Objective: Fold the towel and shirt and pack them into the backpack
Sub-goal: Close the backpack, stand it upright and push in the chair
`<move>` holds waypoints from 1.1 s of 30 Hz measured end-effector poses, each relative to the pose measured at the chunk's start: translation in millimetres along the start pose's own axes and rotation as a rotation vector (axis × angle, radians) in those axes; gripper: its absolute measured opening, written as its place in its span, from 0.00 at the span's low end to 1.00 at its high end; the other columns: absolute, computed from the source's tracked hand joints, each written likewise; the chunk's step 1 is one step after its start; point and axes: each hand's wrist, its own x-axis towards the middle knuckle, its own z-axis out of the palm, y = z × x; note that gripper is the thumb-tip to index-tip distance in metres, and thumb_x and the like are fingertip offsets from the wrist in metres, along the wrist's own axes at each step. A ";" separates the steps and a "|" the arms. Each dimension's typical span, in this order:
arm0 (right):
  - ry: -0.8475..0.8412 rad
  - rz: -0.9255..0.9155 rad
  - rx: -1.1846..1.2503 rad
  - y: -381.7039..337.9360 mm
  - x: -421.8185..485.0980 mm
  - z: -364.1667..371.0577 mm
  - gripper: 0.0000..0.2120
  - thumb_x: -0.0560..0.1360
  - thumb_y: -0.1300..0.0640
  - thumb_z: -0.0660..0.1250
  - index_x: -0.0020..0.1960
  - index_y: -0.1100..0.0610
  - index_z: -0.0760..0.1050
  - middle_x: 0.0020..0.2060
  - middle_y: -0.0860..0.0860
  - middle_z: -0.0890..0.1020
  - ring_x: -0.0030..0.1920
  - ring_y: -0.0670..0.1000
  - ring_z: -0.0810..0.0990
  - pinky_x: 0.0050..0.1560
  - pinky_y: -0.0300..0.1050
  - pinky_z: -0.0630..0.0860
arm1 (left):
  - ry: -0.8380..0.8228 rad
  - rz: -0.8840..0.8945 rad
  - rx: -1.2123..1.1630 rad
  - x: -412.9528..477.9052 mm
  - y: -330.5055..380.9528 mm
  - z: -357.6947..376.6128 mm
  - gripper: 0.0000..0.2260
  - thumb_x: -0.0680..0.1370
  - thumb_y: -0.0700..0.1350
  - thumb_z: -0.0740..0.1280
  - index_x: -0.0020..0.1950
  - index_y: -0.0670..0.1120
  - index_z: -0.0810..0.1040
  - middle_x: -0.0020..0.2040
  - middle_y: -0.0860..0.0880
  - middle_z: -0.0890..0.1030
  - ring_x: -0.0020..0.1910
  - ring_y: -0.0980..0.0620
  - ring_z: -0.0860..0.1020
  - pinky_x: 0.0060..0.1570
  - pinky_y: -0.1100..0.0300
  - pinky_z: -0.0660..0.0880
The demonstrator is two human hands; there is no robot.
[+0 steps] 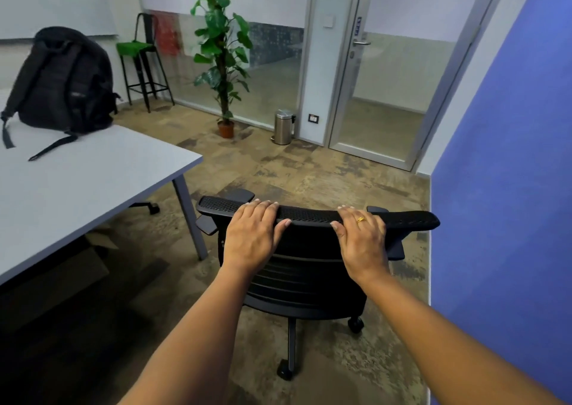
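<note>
A black office chair [309, 268] stands beside the grey bench [93, 184] on mottled carpet [309, 169]. Along the glass wall [275, 92]: a green-seated stool [137, 48], a potted plant [221, 48], a steel bin [283, 127], then a glass door [396, 79]

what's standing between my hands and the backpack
Mainly the office chair: the left hand and right hand both rest on top of its backrest, to the right of the table. The backpack stands on the table's far left part, and nothing visible lies on the tabletop in front of it.
</note>
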 end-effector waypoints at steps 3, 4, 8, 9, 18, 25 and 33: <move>-0.018 -0.036 0.038 3.9 1.1 -0.7 0.23 0.77 0.48 0.54 0.54 0.63 0.79 0.50 0.57 0.83 0.52 0.59 0.81 0.55 0.59 0.72 | -0.002 -0.041 0.059 -7.6 7.9 -5.8 0.28 0.81 0.57 0.47 0.53 0.41 0.81 0.50 0.44 0.83 0.52 0.44 0.81 0.54 0.53 0.75; -0.024 -0.050 0.051 4.7 1.7 -0.3 0.22 0.77 0.49 0.54 0.54 0.63 0.79 0.50 0.57 0.83 0.52 0.59 0.81 0.55 0.59 0.72 | 0.006 -0.054 0.083 -10.2 9.9 -7.1 0.26 0.80 0.57 0.50 0.53 0.41 0.81 0.49 0.44 0.83 0.52 0.44 0.81 0.53 0.53 0.76; -0.030 -0.104 0.102 7.7 3.2 3.8 0.28 0.80 0.43 0.48 0.54 0.63 0.79 0.50 0.57 0.83 0.52 0.59 0.81 0.58 0.51 0.66 | 0.009 -0.103 0.160 -19.6 15.1 -16.1 0.23 0.78 0.55 0.53 0.53 0.41 0.81 0.49 0.44 0.83 0.52 0.44 0.81 0.53 0.54 0.76; -0.028 -0.119 0.115 7.0 3.4 4.5 0.31 0.80 0.43 0.45 0.54 0.63 0.79 0.50 0.57 0.83 0.52 0.59 0.81 0.57 0.49 0.63 | 0.013 -0.113 0.182 -22.5 15.7 -18.5 0.23 0.78 0.55 0.53 0.53 0.41 0.81 0.49 0.44 0.83 0.52 0.44 0.81 0.53 0.54 0.76; -0.038 -0.252 0.247 -16.6 1.2 6.7 0.32 0.81 0.43 0.44 0.52 0.63 0.79 0.49 0.57 0.83 0.50 0.59 0.81 0.55 0.47 0.62 | 0.044 -0.176 0.334 -52.4 14.3 -50.0 0.22 0.78 0.54 0.54 0.52 0.40 0.81 0.48 0.43 0.83 0.49 0.44 0.81 0.51 0.53 0.77; -0.046 -0.358 0.348 -45.6 -6.4 4.7 0.31 0.81 0.43 0.44 0.52 0.63 0.79 0.48 0.57 0.83 0.49 0.58 0.82 0.54 0.46 0.62 | 0.043 -0.252 0.428 -83.5 9.2 -79.6 0.28 0.82 0.55 0.46 0.53 0.39 0.81 0.49 0.42 0.83 0.49 0.43 0.81 0.51 0.53 0.77; -0.036 -0.469 0.453 -81.9 -15.5 -5.2 0.30 0.81 0.44 0.45 0.51 0.62 0.80 0.46 0.55 0.83 0.47 0.57 0.82 0.53 0.45 0.63 | 0.066 -0.323 0.545 -117.8 7.1 -119.3 0.27 0.82 0.54 0.47 0.51 0.39 0.81 0.47 0.42 0.83 0.47 0.43 0.82 0.49 0.53 0.77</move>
